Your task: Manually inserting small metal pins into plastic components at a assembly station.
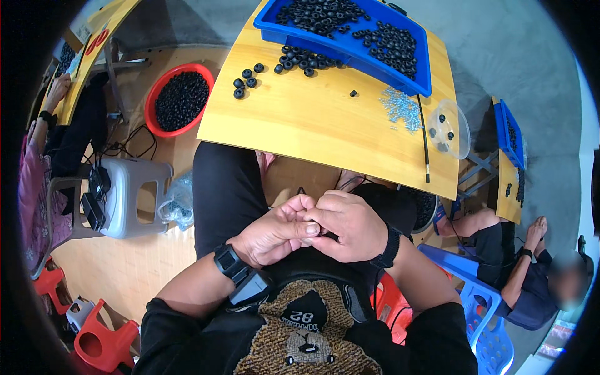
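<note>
Both of my hands meet over my lap, just in front of the table's near edge. My left hand [279,232] is closed, its thumb and fingertips pressed together against the other hand. My right hand [350,226] is closed too, fingers curled down over a small black piece [331,235] that shows only in part beneath them. What sits between the left fingertips is hidden. On the yellow table [269,119] ahead, a blue tray [350,53] holds many black ring-like parts, with more black round parts [304,59] loose along its near side.
Small clear bluish pieces [402,109], a thin black rod [424,140] and a clear plastic tub [459,128] lie at the table's right. A red basin [150,112] of black parts stands left, near a grey stool [122,194]. Another person [531,281] sits at right.
</note>
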{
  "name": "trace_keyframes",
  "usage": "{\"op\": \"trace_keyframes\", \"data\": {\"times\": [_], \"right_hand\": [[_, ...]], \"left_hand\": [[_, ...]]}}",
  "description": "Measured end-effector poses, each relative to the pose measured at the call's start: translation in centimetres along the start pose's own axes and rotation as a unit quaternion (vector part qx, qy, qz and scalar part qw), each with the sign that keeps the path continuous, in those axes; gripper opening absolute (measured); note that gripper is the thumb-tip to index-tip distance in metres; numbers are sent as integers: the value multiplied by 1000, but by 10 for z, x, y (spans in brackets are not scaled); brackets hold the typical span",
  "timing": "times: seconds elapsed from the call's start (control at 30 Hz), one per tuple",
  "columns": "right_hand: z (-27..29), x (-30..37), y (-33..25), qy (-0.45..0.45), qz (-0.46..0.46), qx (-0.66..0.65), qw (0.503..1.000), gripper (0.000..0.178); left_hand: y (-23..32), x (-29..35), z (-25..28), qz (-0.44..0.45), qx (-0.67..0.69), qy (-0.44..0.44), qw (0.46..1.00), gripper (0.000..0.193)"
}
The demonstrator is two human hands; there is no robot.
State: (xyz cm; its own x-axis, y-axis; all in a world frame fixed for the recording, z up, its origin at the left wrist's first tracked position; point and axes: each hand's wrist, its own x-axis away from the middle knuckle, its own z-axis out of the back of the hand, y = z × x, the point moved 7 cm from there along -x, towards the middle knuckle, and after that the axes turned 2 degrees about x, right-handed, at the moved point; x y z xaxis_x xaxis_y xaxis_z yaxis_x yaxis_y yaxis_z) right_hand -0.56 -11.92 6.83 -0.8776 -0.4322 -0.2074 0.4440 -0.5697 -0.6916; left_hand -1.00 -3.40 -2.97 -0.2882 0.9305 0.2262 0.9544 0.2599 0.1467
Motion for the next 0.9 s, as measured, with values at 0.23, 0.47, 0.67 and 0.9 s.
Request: {"op": "trace_keyframes", "data": {"times": [0.23, 0.47, 0.67, 0.9], "right_hand": [[0, -2, 9, -32, -98, -112, 988, 35], [4, 8, 8, 85, -169, -127, 974, 45], [10, 11, -4, 176, -126, -92, 972, 38], [11, 14, -14, 197, -125, -56, 971, 32]], "left_hand": [[4, -1, -9, -21, 40, -12, 999, 24], [8, -2, -20, -58, 49, -77, 994, 27], [5, -1, -18, -75, 76, -83, 991, 27], [1, 1, -10, -58, 87, -59, 993, 32]]}}
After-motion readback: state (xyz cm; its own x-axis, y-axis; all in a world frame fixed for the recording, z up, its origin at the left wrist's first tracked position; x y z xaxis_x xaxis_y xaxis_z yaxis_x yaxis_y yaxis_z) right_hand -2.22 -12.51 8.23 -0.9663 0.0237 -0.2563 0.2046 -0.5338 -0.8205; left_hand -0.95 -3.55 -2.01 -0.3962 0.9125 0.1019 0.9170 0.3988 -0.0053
